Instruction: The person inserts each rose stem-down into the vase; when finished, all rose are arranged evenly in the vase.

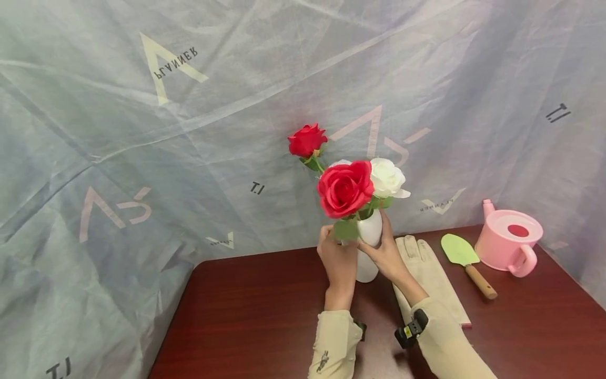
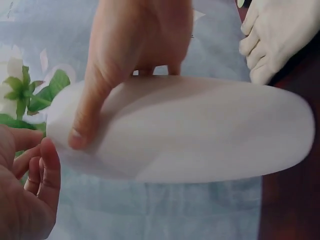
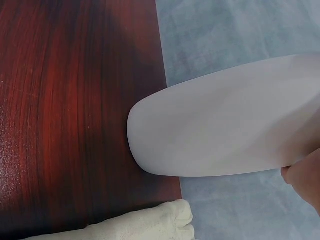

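Observation:
A tall white vase (image 1: 369, 229) holds two red roses (image 1: 345, 189) and a white rose (image 1: 388, 178) with green leaves. My right hand (image 1: 385, 255) grips the upper part of the vase; the left wrist view shows its thumb (image 2: 85, 125) across the side. My left hand (image 1: 338, 258) is at the vase's mouth, on the left. In the left wrist view its fingers (image 2: 50, 165) are curled, with the tips against leaves and stems by the rim; the pinched spot is partly hidden. The vase's base (image 3: 145, 140) is at the dark red tabletop; contact is unclear.
Right of the vase lie pale work gloves (image 1: 433, 279). Beyond them are a green trowel (image 1: 459, 250) with a wooden handle and a pink watering can (image 1: 508, 239). A grey printed cloth (image 1: 236, 131) hangs behind the table (image 1: 246, 310).

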### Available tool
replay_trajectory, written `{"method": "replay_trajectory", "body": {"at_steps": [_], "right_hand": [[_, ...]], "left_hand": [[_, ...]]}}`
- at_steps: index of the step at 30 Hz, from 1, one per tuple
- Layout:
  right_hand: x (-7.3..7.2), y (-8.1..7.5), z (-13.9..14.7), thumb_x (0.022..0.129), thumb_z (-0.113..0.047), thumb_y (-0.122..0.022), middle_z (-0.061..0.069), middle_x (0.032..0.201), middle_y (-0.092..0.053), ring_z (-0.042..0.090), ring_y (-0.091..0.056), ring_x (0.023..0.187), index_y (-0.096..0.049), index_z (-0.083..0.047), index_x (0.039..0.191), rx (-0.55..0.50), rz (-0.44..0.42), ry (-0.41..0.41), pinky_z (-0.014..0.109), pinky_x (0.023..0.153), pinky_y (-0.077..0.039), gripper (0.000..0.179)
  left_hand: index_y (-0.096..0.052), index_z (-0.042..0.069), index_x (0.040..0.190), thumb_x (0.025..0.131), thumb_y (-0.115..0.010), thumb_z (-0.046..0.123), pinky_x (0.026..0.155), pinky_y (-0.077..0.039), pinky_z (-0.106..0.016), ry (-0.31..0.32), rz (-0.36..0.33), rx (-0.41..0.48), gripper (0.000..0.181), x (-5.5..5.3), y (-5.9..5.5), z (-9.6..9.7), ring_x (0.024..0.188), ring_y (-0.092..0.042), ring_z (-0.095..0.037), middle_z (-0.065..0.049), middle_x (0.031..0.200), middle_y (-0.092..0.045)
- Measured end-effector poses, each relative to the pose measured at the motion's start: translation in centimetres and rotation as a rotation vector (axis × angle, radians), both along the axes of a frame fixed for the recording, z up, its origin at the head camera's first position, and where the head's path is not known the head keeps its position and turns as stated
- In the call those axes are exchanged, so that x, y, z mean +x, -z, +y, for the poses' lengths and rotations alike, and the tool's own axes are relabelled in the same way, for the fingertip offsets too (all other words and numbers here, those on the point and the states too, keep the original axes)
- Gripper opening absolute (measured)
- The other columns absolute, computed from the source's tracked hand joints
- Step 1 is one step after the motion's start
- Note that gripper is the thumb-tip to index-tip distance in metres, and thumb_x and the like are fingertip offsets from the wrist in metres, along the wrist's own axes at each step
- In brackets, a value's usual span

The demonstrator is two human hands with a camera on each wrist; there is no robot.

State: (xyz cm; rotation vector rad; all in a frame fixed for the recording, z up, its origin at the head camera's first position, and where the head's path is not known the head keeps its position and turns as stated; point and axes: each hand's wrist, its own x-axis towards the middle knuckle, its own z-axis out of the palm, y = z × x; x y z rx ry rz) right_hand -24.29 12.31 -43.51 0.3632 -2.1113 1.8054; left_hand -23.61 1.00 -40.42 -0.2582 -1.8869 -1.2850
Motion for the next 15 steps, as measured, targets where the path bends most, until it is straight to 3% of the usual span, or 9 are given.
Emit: {"method": "replay_trajectory", "body": {"at_steps": [2,4,8,15], "right_hand": [[0.1,-0.1,0.0,0.082,-0.004,-0.070,0.018,0.149,-0.012,0.034,-0.021,0.133,0.000,-0.007,0.149,0.001,0.002,-0.001,0.053,0.102,-0.025,0.097],[0.1,0.0,-0.1,0.081,-0.005,-0.071,0.016,0.150,-0.012,0.032,-0.019,0.135,0.000,-0.009,0.149,0.000,0.000,-0.002,0.053,0.104,-0.024,0.098],[0.1,0.1,-0.1,0.080,-0.005,-0.073,0.015,0.150,-0.013,0.030,-0.018,0.135,-0.002,-0.009,0.149,-0.004,0.004,0.008,0.052,0.105,-0.021,0.099],[-0.1,0.0,-0.2,0.079,-0.006,-0.074,0.013,0.150,-0.014,0.028,-0.019,0.134,-0.004,-0.010,0.149,-0.015,0.000,0.013,0.050,0.106,-0.019,0.099]], "left_hand": [[-0.067,0.008,0.069,0.076,-0.068,-0.005,0.052,-0.048,-0.023,-0.010,-0.012,0.028,0.015,0.5,0.7,-0.6,0.064,-0.053,-0.013,-0.001,0.073,-0.052],[-0.072,0.008,0.077,0.077,-0.071,-0.004,0.051,-0.050,-0.024,-0.002,-0.023,0.052,0.012,1.0,1.3,-1.2,0.065,-0.056,-0.014,-0.001,0.074,-0.054],[-0.073,0.009,0.080,0.079,-0.073,0.001,0.049,-0.050,-0.027,0.002,-0.058,0.084,0.009,1.8,2.5,-2.6,0.067,-0.057,-0.012,0.001,0.076,-0.056],[-0.072,0.007,0.078,0.078,-0.073,0.001,0.049,-0.048,-0.019,-0.028,-0.085,0.030,0.007,3.1,4.6,-6.8,0.066,-0.057,-0.011,0.001,0.074,-0.059]]}}
